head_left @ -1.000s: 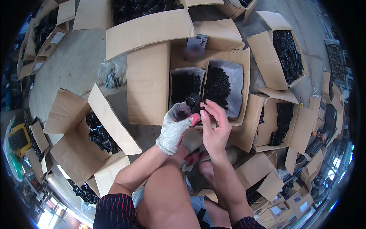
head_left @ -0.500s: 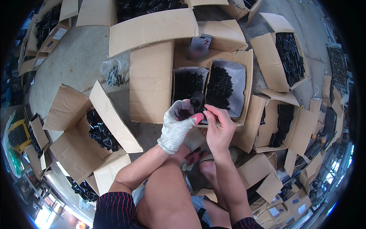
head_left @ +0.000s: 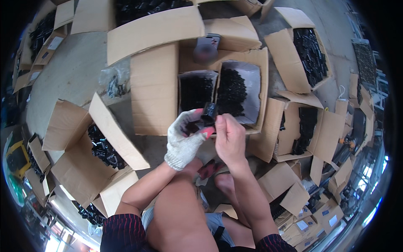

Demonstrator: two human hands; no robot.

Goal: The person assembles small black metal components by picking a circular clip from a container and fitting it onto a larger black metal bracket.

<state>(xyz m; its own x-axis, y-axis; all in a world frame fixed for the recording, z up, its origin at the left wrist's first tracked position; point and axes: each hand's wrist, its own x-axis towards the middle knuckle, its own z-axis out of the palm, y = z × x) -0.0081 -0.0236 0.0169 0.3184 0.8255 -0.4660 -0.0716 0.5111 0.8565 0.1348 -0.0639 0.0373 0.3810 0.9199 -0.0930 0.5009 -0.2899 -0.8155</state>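
Note:
My left hand [head_left: 184,136], in a white knit glove with red fingertips, grips a short black plastic tubular part [head_left: 209,112]. Bare and curled, my right hand [head_left: 231,137] presses its thumb and fingers together at the part's lower right side. Whatever those fingertips pinch is hidden. Just beyond both hands stand two grey trays inside an open cardboard box [head_left: 154,90]. Small black pieces [head_left: 231,92] heap in the right tray [head_left: 252,86], and more dark pieces [head_left: 196,91] fill the left one.
A phone [head_left: 208,44] leans at the box's far side. Open cartons of black parts stand around: one at left [head_left: 69,126], one at right [head_left: 262,126], one at far right [head_left: 283,54]. A clear plastic bag [head_left: 115,82] lies on the concrete floor. My bent knees are below my hands.
The black part has tipped, so its round open end no longer faces me and its side shows. My right hand has turned, its fingers more curled. The whole view has shifted slightly.

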